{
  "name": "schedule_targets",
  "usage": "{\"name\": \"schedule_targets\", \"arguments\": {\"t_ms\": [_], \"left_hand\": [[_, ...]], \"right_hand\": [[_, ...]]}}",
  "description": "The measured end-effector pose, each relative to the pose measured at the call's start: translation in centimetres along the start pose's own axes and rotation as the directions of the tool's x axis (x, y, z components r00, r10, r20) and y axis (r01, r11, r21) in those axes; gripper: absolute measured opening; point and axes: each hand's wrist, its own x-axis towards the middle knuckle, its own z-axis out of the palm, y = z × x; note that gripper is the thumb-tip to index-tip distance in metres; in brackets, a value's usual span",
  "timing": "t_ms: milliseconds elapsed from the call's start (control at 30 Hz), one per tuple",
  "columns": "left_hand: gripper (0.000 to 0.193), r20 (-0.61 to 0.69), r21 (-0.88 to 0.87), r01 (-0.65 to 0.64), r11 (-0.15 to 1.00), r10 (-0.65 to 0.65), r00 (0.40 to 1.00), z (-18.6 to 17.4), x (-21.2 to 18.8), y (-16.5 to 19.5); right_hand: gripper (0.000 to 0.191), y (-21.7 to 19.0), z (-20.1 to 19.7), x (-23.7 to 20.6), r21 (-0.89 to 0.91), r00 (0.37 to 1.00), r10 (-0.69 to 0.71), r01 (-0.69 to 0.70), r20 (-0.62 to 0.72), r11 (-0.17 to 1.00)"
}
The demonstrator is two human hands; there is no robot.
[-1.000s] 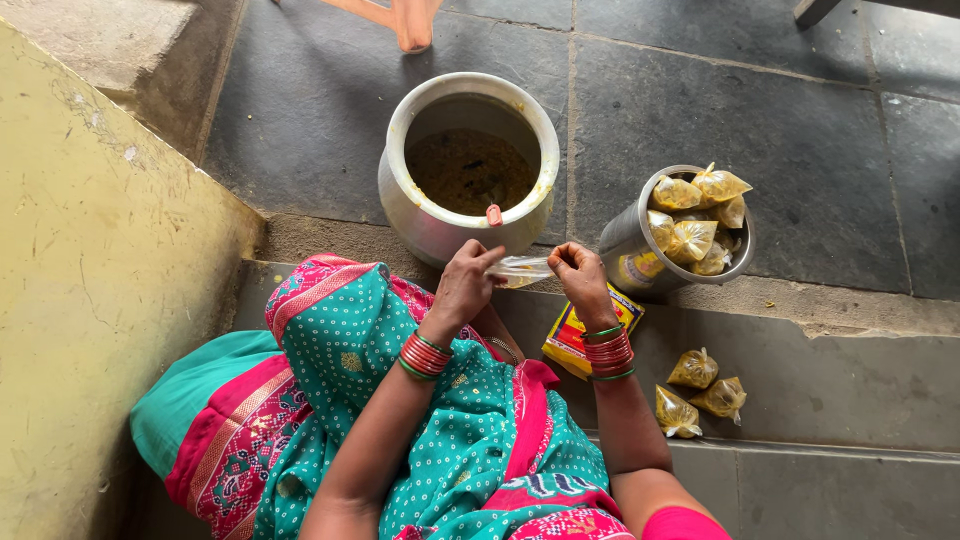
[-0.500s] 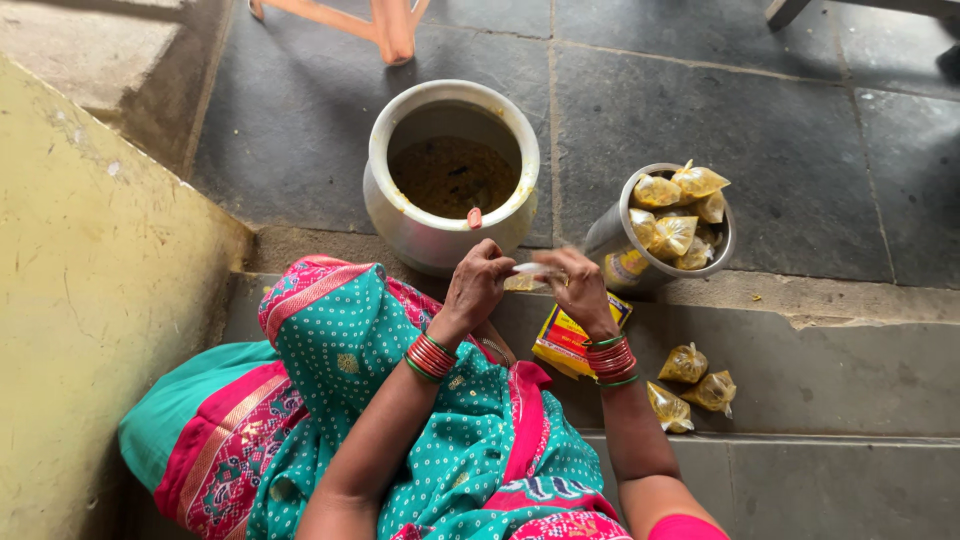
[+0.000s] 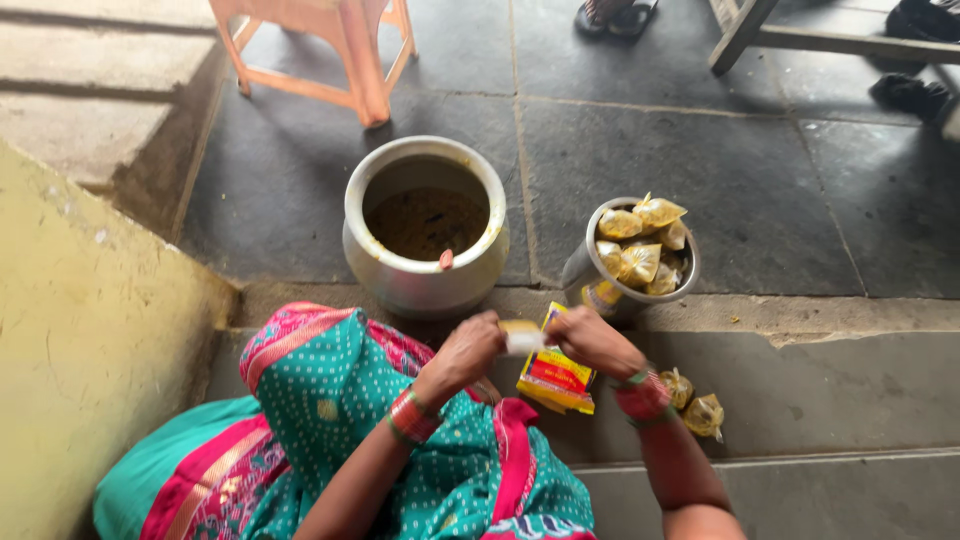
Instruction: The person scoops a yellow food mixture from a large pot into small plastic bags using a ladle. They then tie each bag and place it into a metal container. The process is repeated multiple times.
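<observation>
Left hand (image 3: 468, 352) and right hand (image 3: 592, 342) grip small pouch (image 3: 521, 337).

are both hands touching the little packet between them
Touching. The head view shows the left hand and right hand each pinching an end of the small packet, with no gap.

Below the hands, teal white-dotted cloth (image 3: 440, 480) with pink border; red-green bangles (image 3: 408, 418); beside them, a yellow-red packet (image 3: 557, 377); beyond, a silver pot (image 3: 425, 240).
</observation>
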Motion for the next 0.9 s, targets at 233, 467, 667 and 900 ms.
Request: {"name": "schedule_targets", "arguments": {"t_ms": [233,467,667,900], "left_hand": [[0.024,-0.178,-0.601,0.048,0.798,-0.192,0.965,-0.5,7.0,-0.1],[0.005,-0.161,-0.184,0.092,0.979,-0.122,0.979,2.4,5.3,-2.4],[0.004,-0.215,-0.109,0.025,0.994,-0.048,0.975,0.8,4.8,-2.1],[0.004,-0.241,-0.15,0.219,0.964,-0.25,0.938,-1.5,5.9,-0.9]], "right_hand": [[0.023,3.0,-0.8,0.0,-0.237,0.843,-0.14,0.016,-0.519,0.971],[0.007,4.0,1.7,0.4,0.818,0.962,0.263,-0.097,-0.069,0.567],[0.012,2.5,3.9,0.2,0.803,0.94,0.307,-0.068,-0.147,0.593],[0.017,1.1,1.9,1.4,0.767,0.91,0.359,-0.076,-0.208,0.637]]}}
